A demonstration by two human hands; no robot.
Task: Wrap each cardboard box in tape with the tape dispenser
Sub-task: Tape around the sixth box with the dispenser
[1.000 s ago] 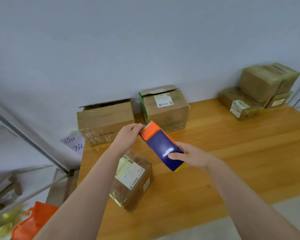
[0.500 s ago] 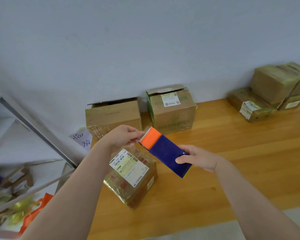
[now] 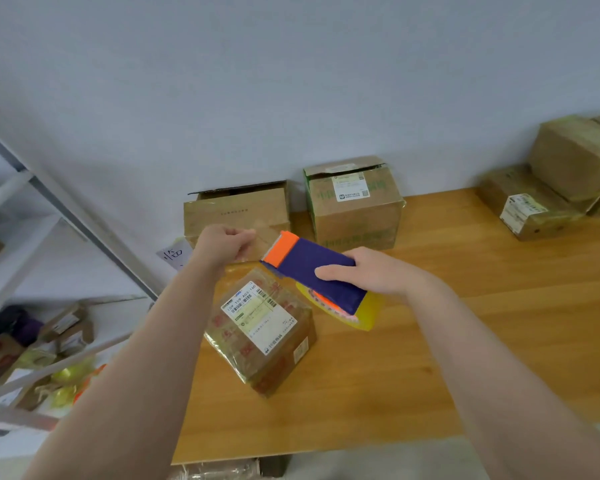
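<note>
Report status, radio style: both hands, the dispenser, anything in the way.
Left hand pinches clear tape strip. Right hand grips blue-and-orange plastic tape dispenser above small labelled cardboard box on wooden table. Nothing between dispenser and box.

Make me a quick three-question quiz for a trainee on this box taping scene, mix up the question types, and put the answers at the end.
1. True or false: the right hand holds the tape dispenser above the table.
2. Fill in: the left hand pinches the end of the ___ drawn from the dispenser's orange end.
3. Where is the labelled box? A: on the table, below the hands. B: in the left hand. C: on top of the dispenser.
Key: 1 true. 2 tape. 3 A.
</note>
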